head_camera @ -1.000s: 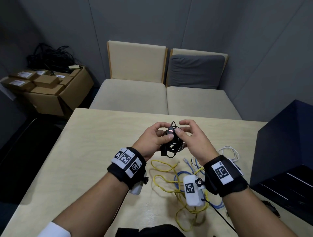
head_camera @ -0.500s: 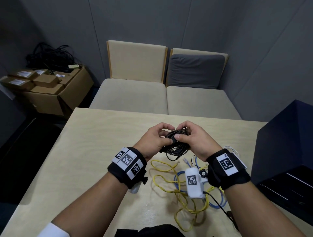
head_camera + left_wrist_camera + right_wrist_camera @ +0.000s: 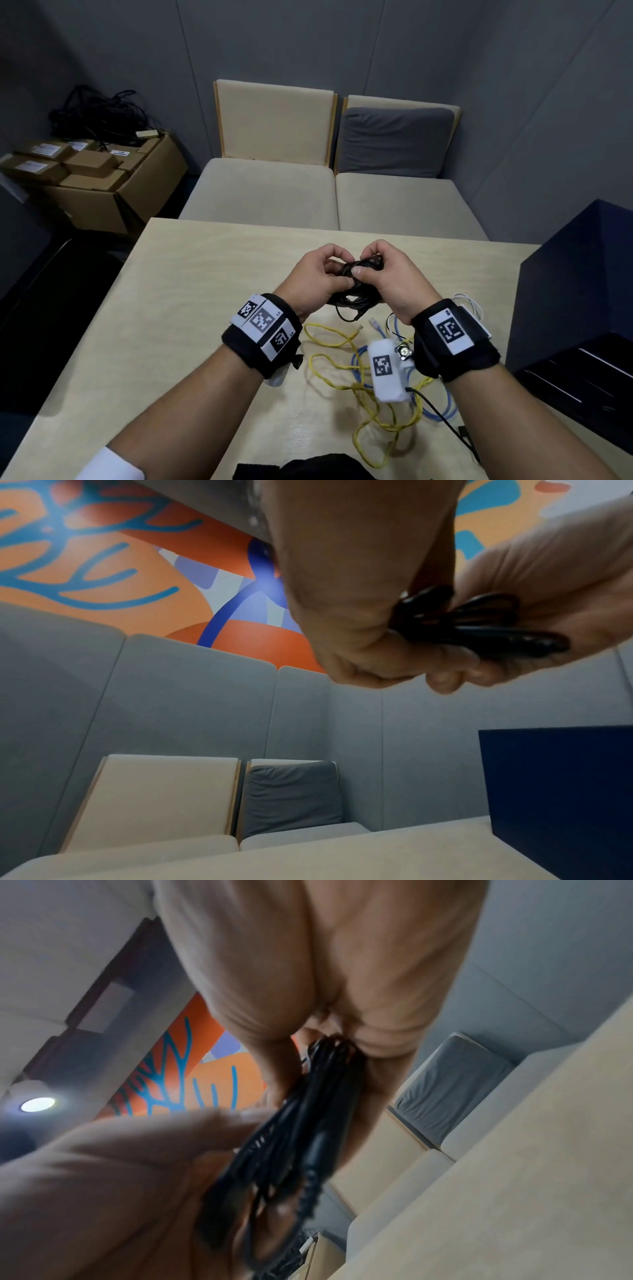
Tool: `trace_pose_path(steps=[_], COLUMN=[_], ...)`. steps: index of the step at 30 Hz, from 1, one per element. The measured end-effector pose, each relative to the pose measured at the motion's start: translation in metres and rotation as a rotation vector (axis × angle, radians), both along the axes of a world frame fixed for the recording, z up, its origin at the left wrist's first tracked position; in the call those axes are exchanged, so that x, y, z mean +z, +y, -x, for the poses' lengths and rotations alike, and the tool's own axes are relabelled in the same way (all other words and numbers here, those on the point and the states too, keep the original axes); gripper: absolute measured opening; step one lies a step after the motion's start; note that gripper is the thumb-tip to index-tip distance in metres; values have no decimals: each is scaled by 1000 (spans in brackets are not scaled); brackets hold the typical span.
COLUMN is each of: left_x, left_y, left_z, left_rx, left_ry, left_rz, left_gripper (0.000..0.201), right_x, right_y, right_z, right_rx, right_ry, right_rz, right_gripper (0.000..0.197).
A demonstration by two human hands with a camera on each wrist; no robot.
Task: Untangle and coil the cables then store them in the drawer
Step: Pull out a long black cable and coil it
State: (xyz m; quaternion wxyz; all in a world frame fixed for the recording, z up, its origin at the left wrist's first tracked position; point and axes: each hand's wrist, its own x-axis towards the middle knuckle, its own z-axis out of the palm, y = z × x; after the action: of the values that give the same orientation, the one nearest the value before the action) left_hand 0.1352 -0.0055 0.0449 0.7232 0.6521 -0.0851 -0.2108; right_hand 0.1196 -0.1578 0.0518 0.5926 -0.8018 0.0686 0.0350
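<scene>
The middle of the black cable bundle point(image 3: 356, 287) is hidden between the left hand point(image 3: 317, 279) and right hand point(image 3: 394, 277); the right wrist view is blurred; the right forearm covers part of the blue cable point(image 3: 442, 411); the navy cabinet point(image 3: 582, 291) is cut off at the frame's right edge.

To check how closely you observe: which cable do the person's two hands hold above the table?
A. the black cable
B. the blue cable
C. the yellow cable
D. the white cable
A: the left hand and right hand both grip the bundled black cable, while the yellow cable, blue cable and white cable lie on the table.
</scene>
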Motion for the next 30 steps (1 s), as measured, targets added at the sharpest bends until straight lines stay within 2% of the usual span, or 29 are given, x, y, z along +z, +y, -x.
trace_pose_path(steps=[2, 5, 11, 18, 27, 30], left_x=[-1, -2, 2, -4, -6, -6], left_y=[-3, -4, -4, -4, -10, -11], left_z=[0, -2, 0, -2, -3, -2], left_rx=[37, 108, 42, 93, 242, 237], left_ry=[-42, -111, -166, -197, -304, -309], left_rz=[-40, -92, -56, -97, -228, -229], left_gripper=[27, 25, 22, 29, 34, 34], right_x=[0, 4, 7, 9, 10, 7], right_y=[4, 7, 10, -3, 11, 17], right_z=[1, 3, 2, 1, -1, -3], right_rx=[-38, -46, -128, 21, -25, -52], right_ry=[-51, -70, -180, -72, -98, -90], right_rz=[86, 34, 231, 73, 106, 134], right_gripper=[24, 28, 30, 17, 30, 34])
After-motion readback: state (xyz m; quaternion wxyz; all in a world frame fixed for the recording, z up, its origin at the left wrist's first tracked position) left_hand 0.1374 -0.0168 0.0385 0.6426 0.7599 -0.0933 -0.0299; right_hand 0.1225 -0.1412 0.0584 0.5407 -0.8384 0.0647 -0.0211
